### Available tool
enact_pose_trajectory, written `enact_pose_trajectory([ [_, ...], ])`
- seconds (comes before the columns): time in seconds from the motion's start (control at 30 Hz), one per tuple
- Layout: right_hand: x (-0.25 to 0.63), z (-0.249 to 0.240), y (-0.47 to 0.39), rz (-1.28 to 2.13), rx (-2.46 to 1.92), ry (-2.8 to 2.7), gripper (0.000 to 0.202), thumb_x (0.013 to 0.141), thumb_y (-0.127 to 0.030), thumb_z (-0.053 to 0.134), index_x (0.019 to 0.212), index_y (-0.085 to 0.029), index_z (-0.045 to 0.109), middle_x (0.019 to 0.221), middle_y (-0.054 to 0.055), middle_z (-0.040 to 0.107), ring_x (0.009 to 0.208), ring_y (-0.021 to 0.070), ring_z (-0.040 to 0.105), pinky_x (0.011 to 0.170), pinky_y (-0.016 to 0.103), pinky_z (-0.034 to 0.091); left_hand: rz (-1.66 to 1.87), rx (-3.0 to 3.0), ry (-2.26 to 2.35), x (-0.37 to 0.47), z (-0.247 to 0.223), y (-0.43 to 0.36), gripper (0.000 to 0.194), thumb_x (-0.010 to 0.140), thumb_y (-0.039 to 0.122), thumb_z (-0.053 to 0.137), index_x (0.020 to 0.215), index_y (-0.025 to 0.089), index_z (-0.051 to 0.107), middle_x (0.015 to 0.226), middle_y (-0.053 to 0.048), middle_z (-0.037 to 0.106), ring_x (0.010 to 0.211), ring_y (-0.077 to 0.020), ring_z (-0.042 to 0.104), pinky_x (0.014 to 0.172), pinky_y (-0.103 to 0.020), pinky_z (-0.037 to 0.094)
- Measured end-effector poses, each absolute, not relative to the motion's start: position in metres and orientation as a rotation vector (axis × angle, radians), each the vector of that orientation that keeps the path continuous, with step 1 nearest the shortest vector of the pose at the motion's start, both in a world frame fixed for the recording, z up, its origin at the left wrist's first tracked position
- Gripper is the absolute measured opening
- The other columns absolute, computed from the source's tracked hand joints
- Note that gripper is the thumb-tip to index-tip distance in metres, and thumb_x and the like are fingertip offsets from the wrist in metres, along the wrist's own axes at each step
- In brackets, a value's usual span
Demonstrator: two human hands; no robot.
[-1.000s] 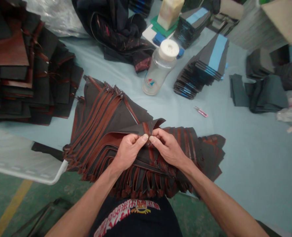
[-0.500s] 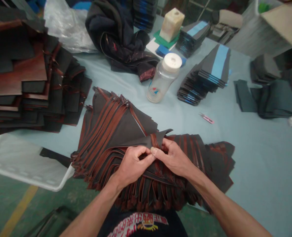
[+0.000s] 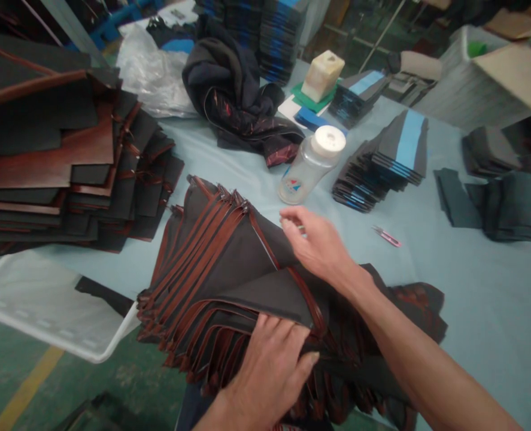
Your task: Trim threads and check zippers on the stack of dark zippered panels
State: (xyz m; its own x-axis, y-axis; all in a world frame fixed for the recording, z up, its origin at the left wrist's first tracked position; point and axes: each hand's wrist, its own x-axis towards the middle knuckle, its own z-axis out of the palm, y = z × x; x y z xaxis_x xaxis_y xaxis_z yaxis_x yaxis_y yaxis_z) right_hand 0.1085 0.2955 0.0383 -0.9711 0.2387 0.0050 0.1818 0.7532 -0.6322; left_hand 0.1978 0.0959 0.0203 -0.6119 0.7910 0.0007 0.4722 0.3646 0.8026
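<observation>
Laying the left hand (image 3: 276,359), open with thumb apart, on the fanned pile (image 3: 233,257) of dark, brown-edged pieces at the near edge of the tabletop (image 3: 476,299). Raising the right hand (image 3: 316,242), loosely curled, near the bottle (image 3: 310,167); impossible to tell if gripping anything.

Workshop, stacked cut pieces (image 3: 148,173)

The left grip (image 3: 276,359) hides part of the layered pile (image 3: 233,254); the bottle print (image 3: 293,184) is blurred.
</observation>
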Motion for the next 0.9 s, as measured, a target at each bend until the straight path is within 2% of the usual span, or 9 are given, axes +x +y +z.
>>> enact_pose_trajectory([
  [0.07,0.077,0.004,0.284,1.110,-0.284,-2.927,0.039,0.097,-0.021,0.050,0.133,-0.017,0.065,0.132,0.014,0.075,0.109,0.0252,0.072,0.093,0.037,0.054,1.093,1.142,2.245,0.203,0.024,0.089,0.019,0.092,0.018,0.075,0.109,0.018,0.068,0.110,-0.011,0.078,0.103,-0.0315,0.073,0.098,-0.050,0.058],
  [0.13,0.058,-0.027,0.271,1.104,-0.289,-2.946,0.040,0.095,-0.017,0.051,0.132,-0.016,0.066,0.130,0.016,0.076,0.113,0.0283,0.071,0.100,0.041,0.054,1.175,1.127,2.234,0.199,0.029,0.081,0.016,0.095,0.018,0.071,0.110,0.019,0.069,0.109,-0.008,0.079,0.102,-0.0286,0.074,0.097,-0.045,0.059],
  [0.2,0.056,-0.048,0.260,1.068,-0.323,-2.917,0.040,0.096,-0.019,0.051,0.133,-0.017,0.065,0.134,0.016,0.073,0.121,0.0306,0.068,0.106,0.045,0.052,1.325,1.019,2.264,0.183,0.034,0.072,0.007,0.099,0.019,0.065,0.103,0.023,0.070,0.096,-0.002,0.081,0.089,-0.0214,0.076,0.087,-0.034,0.061],
  [0.27,0.065,-0.058,0.254,1.041,-0.361,-2.878,0.036,0.099,-0.024,0.051,0.131,-0.019,0.065,0.134,0.015,0.072,0.122,0.0304,0.066,0.107,0.046,0.051,1.441,0.791,2.379,0.154,0.034,0.065,0.012,0.102,0.021,0.061,0.095,0.025,0.070,0.085,0.002,0.079,0.077,-0.0160,0.075,0.077,-0.027,0.059],
  [0.33,0.076,-0.063,0.253,1.026,-0.397,-2.850,0.033,0.100,-0.027,0.051,0.128,-0.020,0.065,0.129,0.014,0.073,0.116,0.0291,0.067,0.104,0.045,0.053,1.403,0.551,2.573,0.116,0.026,0.061,0.011,0.101,0.025,0.062,0.105,0.021,0.071,0.100,-0.005,0.080,0.094,-0.0208,0.077,0.090,-0.031,0.059],
  [0.47,0.084,-0.069,0.254,0.993,-0.453,-2.815,0.036,0.098,-0.029,0.055,0.130,-0.016,0.063,0.127,0.017,0.072,0.118,0.0319,0.065,0.107,0.048,0.051,1.173,0.596,2.633,0.048,-0.006,0.070,0.032,0.098,0.020,0.061,0.126,0.007,0.066,0.127,-0.020,0.074,0.120,-0.0308,0.070,0.109,-0.043,0.052],
  [0.7,0.082,-0.078,0.252,1.000,-0.534,-2.766,0.034,0.099,-0.033,0.055,0.126,-0.016,0.065,0.125,0.018,0.072,0.117,0.0322,0.065,0.107,0.049,0.050,0.570,0.699,2.836,0.036,-0.011,0.092,0.028,0.103,0.031,0.056,0.116,0.014,0.073,0.110,-0.018,0.078,0.111,-0.0400,0.068,0.096,-0.050,0.050],
  [0.77,0.082,-0.078,0.252,1.006,-0.546,-2.738,0.033,0.099,-0.032,0.052,0.126,-0.016,0.065,0.126,0.018,0.071,0.118,0.0317,0.064,0.108,0.048,0.049,0.636,0.599,2.788,0.038,-0.010,0.098,0.027,0.102,0.032,0.057,0.115,0.015,0.072,0.102,-0.017,0.078,0.102,-0.0377,0.072,0.091,-0.046,0.051],
  [0.9,0.083,-0.077,0.253,1.025,-0.557,-2.669,0.032,0.101,-0.026,0.043,0.122,-0.017,0.065,0.124,0.016,0.072,0.117,0.0286,0.064,0.109,0.043,0.048,1.230,0.306,2.427,0.023,-0.016,0.116,0.018,0.091,0.030,0.065,0.100,0.017,0.073,0.095,-0.013,0.078,0.097,-0.0310,0.072,0.086,-0.037,0.052],
])
